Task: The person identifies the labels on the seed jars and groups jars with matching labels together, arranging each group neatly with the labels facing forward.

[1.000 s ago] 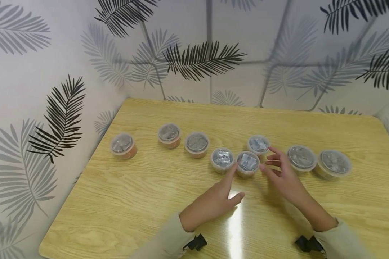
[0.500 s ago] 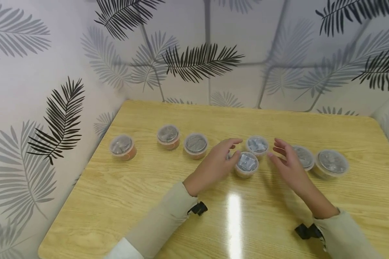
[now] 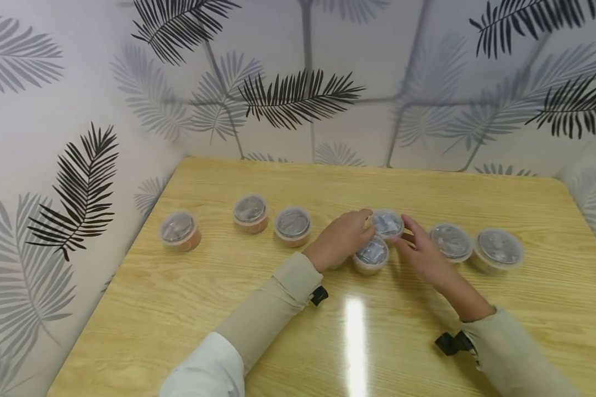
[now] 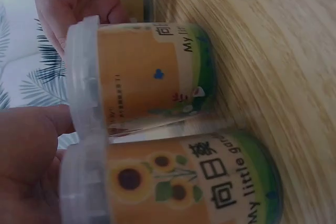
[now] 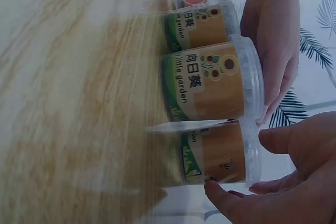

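Several round lidded tubs stand on a wooden table. Their paper sides read "My little garden", with sunflower prints. At the back of a close group is one tub (image 3: 388, 223), with my left hand (image 3: 339, 237) at its left rim and my right hand (image 3: 422, 253) curled round its right side. In the right wrist view the right thumb is at the lid and a fingertip (image 5: 214, 190) lies at the orange side. Just in front stands another tub (image 3: 371, 258), under the left thumb. A third tub (image 3: 339, 263) is mostly hidden beneath my left hand.
To the left are three tubs with orange sides, one far left (image 3: 180, 231), one behind (image 3: 250, 214) and one nearer (image 3: 293, 227). Two wider tubs (image 3: 451, 242) sit close beside my right forearm. A leaf-patterned wall (image 3: 278, 138) borders the table's back edge.
My left hand has moved from the front tub up over the left tub to the back one. My right hand has closed in on the back tub from the right.
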Tool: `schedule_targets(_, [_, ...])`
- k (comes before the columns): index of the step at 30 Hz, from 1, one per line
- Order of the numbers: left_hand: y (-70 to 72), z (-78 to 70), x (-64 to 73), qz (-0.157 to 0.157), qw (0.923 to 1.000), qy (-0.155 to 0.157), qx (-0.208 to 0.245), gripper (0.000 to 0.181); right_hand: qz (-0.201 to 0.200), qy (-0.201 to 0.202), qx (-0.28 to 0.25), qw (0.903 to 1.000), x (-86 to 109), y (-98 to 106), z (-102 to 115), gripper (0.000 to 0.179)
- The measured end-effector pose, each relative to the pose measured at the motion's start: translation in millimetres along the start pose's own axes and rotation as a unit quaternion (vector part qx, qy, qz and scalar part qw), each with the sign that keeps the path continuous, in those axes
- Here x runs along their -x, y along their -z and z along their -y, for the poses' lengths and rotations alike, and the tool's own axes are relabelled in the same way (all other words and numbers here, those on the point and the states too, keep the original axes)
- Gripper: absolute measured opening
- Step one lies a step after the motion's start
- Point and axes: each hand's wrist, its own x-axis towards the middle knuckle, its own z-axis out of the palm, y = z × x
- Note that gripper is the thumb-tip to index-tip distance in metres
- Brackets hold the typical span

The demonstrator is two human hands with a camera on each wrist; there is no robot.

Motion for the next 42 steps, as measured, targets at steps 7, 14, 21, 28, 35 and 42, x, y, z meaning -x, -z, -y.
schedule_targets(7, [-2.0,3.4,-8.1,0.011,0.9995,-0.007,-0.028,0.05,-0.022,-0.006,0.008,0.9997,-5.6,-6.3,-4.4,0.072])
schedule_targets(14, [1.6,0.5,-9.7,0.003,0.9999,-0.007,0.011,0.052,-0.048,0.018,-0.017,0.9985,-7.2,-6.0,1.6,0.069])
schedule_targets(21, [9.9,-3.0,-2.7,-0.035,0.9948,-0.038,0.088,0.053,-0.104,0.055,-0.026,0.9927,-8.5,0.2,13.9,0.063])
schedule_targets(28, [13.5,-10.6,5.7,-0.078,0.9819,-0.081,0.152,0.053,-0.129,0.077,-0.05,0.9873,-1.9,6.5,27.6,0.059])
schedule_targets(35, [16.9,-20.7,22.8,-0.129,0.9678,-0.086,0.198,0.055,-0.134,0.1,-0.095,0.9813,8.0,4.2,44.4,0.054])
schedule_targets(42, [22.8,-25.4,34.6,-0.168,0.9465,-0.099,0.257,0.046,-0.097,0.124,-0.127,0.9793,20.8,3.6,62.4,0.05])
